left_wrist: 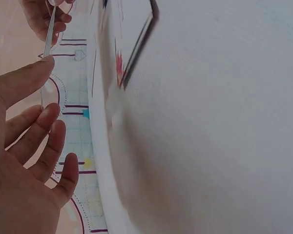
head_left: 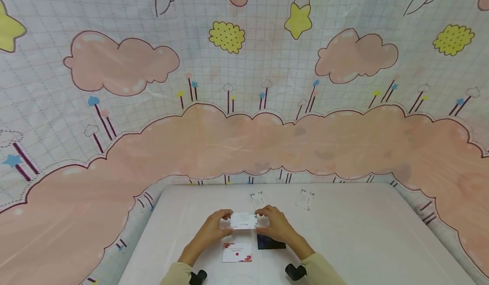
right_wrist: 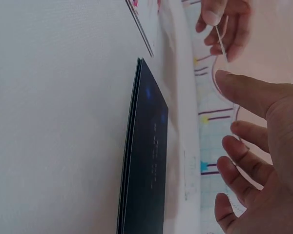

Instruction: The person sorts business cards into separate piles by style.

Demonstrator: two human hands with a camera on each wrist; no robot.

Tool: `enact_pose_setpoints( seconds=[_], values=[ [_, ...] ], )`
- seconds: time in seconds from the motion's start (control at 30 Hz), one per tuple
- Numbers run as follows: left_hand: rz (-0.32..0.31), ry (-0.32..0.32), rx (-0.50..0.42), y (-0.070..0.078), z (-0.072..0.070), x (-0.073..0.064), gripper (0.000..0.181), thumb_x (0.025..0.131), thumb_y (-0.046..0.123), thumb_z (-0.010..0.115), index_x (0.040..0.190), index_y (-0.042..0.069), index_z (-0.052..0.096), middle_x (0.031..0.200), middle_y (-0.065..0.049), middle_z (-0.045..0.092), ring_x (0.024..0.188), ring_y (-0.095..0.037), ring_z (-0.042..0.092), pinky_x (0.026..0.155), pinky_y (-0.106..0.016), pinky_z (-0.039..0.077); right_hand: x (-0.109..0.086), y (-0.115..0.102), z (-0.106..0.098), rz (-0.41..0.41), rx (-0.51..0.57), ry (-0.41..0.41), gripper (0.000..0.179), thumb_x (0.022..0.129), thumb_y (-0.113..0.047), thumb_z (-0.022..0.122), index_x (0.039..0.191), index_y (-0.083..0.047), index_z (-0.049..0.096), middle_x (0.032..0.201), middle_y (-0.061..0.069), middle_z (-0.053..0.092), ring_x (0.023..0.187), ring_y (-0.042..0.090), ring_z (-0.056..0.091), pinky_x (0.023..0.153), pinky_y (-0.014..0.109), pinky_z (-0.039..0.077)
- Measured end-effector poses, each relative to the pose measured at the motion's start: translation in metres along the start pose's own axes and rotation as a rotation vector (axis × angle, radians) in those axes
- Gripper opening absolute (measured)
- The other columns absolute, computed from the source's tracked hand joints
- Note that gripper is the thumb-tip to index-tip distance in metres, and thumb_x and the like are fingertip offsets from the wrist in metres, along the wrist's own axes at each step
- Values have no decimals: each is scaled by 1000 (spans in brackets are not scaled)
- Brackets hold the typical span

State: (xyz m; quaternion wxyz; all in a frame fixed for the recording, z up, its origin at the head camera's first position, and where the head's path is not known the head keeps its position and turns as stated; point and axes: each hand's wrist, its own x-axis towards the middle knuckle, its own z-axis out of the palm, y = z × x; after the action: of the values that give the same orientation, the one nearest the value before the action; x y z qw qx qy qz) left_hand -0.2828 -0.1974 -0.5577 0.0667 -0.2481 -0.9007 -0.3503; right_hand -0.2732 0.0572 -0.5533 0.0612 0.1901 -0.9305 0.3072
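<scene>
A white card with small printed text and leafy corners is held up between both hands. My left hand pinches its left end between thumb and fingers. At the opposite end, my right hand pinches it the same way. Seen from the left wrist, the card is a thin edge by the left thumb. Below the hands lies a white card with red floral corners and a red dot. A dark blue card stack lies under the right hand, partly hidden by it in the head view.
Two white cards with leafy corners lie farther back on the white table, one behind the held card and one to the right. A cloud-patterned cloth hangs behind the table. Black devices sit at both wrists.
</scene>
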Motion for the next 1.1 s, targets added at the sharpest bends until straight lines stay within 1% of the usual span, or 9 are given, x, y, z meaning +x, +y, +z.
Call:
enact_pose_setpoints(
  seconds=[0.17, 0.37, 0.53, 0.6, 0.83, 0.93, 1.1],
  values=[
    [-64, -20, -16, -6, -1, -3, 54, 77, 14, 82, 125, 5, 59, 111, -4, 65, 103, -22, 58, 92, -42, 49, 4, -1, 7, -1, -25, -9, 51, 79, -33, 81, 124, -16, 65, 112, 3, 64, 105, 24, 55, 95, 52, 42],
    [-97, -39, 2, -13, -2, -3, 53, 76, 14, 83, 123, 4, 61, 112, -6, 66, 106, -25, 58, 95, -49, 47, 10, -2, 17, 8, -79, -29, 50, 78, -36, 81, 122, -18, 67, 109, 1, 64, 103, 23, 55, 90, 47, 41],
    [-122, -42, 21, -17, 1, -2, 53, 74, 15, 84, 122, 7, 63, 113, -7, 67, 110, -30, 56, 100, -57, 40, 12, 1, 25, 24, -157, -33, 50, 76, -40, 82, 120, -19, 68, 107, 0, 64, 102, 22, 55, 88, 48, 41],
    [-137, -45, 23, -19, 3, -1, 54, 74, 17, 84, 123, 8, 63, 114, -7, 67, 112, -32, 56, 101, -59, 37, 13, 3, 27, 36, -167, -36, 50, 75, -41, 82, 119, -19, 69, 107, 0, 64, 102, 22, 55, 89, 49, 40],
    [-160, -57, 38, -22, 8, 1, 53, 76, 19, 83, 123, 8, 63, 121, -9, 66, 117, -34, 55, 103, -61, 34, 17, 6, 32, 51, -206, -38, 51, 74, -43, 82, 117, -20, 70, 105, -1, 64, 99, 21, 54, 86, 47, 39],
    [-172, -56, 50, -22, 9, 2, 52, 76, 19, 83, 122, 9, 63, 124, -9, 64, 116, -33, 55, 102, -59, 35, 18, 5, 32, 44, -214, -37, 51, 73, -42, 82, 117, -19, 70, 104, -1, 64, 99, 21, 54, 85, 47, 39],
    [-168, -58, 82, -23, 9, 4, 50, 75, 20, 84, 120, 9, 64, 123, -9, 63, 114, -32, 55, 100, -58, 38, 19, 2, 29, 41, -215, -38, 51, 73, -41, 82, 116, -17, 71, 105, 0, 64, 98, 22, 54, 83, 48, 40]
  ],
)
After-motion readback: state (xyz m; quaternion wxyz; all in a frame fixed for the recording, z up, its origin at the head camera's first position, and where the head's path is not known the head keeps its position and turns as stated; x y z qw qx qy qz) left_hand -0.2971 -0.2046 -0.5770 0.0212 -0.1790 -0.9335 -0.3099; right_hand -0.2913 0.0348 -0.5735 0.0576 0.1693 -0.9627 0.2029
